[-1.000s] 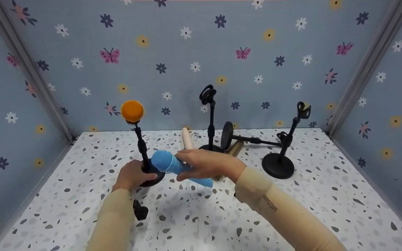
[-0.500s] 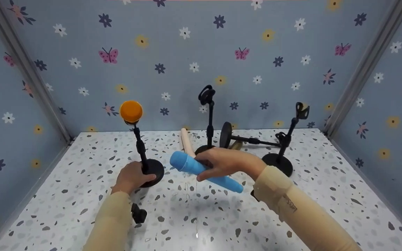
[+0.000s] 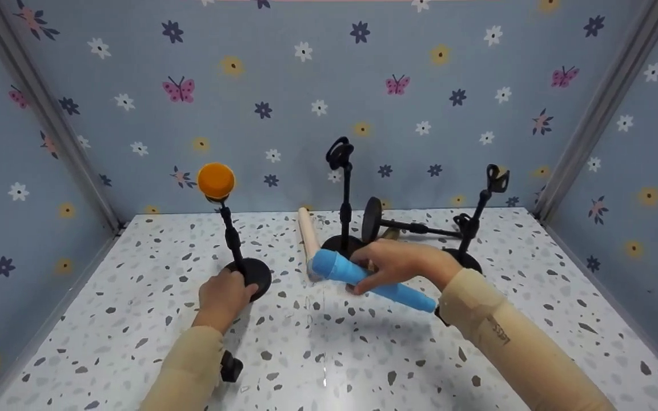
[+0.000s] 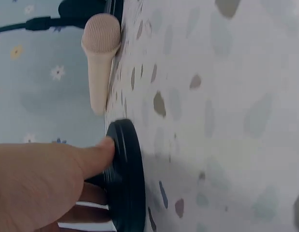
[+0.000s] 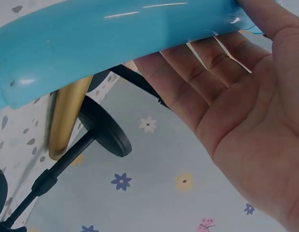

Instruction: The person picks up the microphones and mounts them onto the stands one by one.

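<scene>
Head view. Reference object: blue microphone (image 3: 394, 292). The right hand (image 3: 400, 262) had it clamped between thumb and fingers, raised above the speckled table (image 3: 329, 365), tilted, head end toward the left. Well to the left of the blue microphone, the left hand (image 3: 223, 297) gripped the base of the left stand (image 3: 232, 237), which stood upright with an orange microphone (image 3: 216, 181) at its top. Behind the blue microphone's head lay a cream microphone (image 3: 308, 231), its near end partly covered. Also behind the blue microphone: the middle stand (image 3: 345, 211), upright, and a fallen stand (image 3: 417, 229) on its side. The right stand (image 3: 477, 217) stood upright, behind and to the right of it.

Left wrist view. Thumb lay against the upper face of the left stand's base; the other fingers were bent beneath the thumb side, tips hidden. Fingers clamped on the stand.

Right wrist view. Fingers ran behind the blue microphone with narrow gaps between them, thumb opposite; fingertips hidden by it. A gold handle (image 5: 69, 113) showed just past the blue microphone, partly covered by it.
</scene>
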The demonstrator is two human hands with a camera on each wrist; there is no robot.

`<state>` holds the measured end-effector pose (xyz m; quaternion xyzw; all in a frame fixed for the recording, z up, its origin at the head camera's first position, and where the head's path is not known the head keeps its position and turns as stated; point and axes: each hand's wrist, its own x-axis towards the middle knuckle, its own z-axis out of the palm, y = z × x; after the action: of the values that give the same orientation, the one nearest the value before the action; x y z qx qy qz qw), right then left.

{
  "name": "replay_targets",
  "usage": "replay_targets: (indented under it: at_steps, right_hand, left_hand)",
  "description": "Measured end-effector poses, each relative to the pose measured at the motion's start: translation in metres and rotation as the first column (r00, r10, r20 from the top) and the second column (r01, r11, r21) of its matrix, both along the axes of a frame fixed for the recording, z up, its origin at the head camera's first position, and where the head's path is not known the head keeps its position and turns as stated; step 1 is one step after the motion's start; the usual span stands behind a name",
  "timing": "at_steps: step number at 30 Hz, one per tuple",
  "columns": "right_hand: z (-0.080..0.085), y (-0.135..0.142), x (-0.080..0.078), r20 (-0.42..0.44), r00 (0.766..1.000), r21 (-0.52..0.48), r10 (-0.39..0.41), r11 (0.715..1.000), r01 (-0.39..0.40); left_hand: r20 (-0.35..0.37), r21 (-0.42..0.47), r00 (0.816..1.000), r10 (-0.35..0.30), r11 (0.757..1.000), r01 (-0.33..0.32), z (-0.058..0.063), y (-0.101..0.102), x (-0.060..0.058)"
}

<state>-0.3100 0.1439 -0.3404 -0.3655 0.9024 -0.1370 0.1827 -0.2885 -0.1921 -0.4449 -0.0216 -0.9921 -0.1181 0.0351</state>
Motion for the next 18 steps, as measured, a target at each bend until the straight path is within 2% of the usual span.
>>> replay_targets:
  at_steps: [5, 8, 10, 12, 15, 16, 18]
  right_hand:
    - [0.001, 0.014, -0.002, -0.014, 1.000, 0.031, 0.009, 0.999, -0.009]
    - [0.000, 0.022, -0.002, -0.016, 1.000, 0.045, -0.008, 0.999, 0.009]
    - [-0.001, 0.026, -0.002, -0.012, 1.000, 0.056, -0.028, 0.998, 0.028]
    - [-0.003, 0.030, -0.001, -0.006, 0.999, 0.065, -0.044, 0.997, 0.045]
    - [-0.004, 0.033, 0.002, 0.007, 0.999, 0.062, -0.053, 0.997, 0.053]
    - [-0.004, 0.034, 0.002, 0.011, 0.998, 0.063, -0.058, 0.996, 0.057]
    - [-0.004, 0.036, 0.003, 0.018, 0.997, 0.072, -0.070, 0.995, 0.069]
  left_hand:
    - [-0.090, -0.148, 0.994, -0.068, 0.988, 0.054, 0.004, 0.025, 0.000]
    - [-0.175, -0.184, 0.974, -0.145, 0.976, 0.112, 0.007, 0.042, -0.003]
    - [-0.235, -0.170, 0.952, -0.196, 0.973, 0.159, 0.009, 0.054, -0.006]
    - [-0.297, -0.144, 0.922, -0.247, 0.967, 0.212, 0.009, 0.064, -0.011]
    - [-0.352, -0.076, 0.884, -0.308, 0.950, 0.301, 0.010, 0.074, -0.018]
    - [-0.357, -0.044, 0.876, -0.324, 0.943, 0.331, 0.010, 0.077, -0.021]
    - [-0.332, 0.051, 0.878, -0.345, 0.923, 0.382, 0.012, 0.083, -0.025]
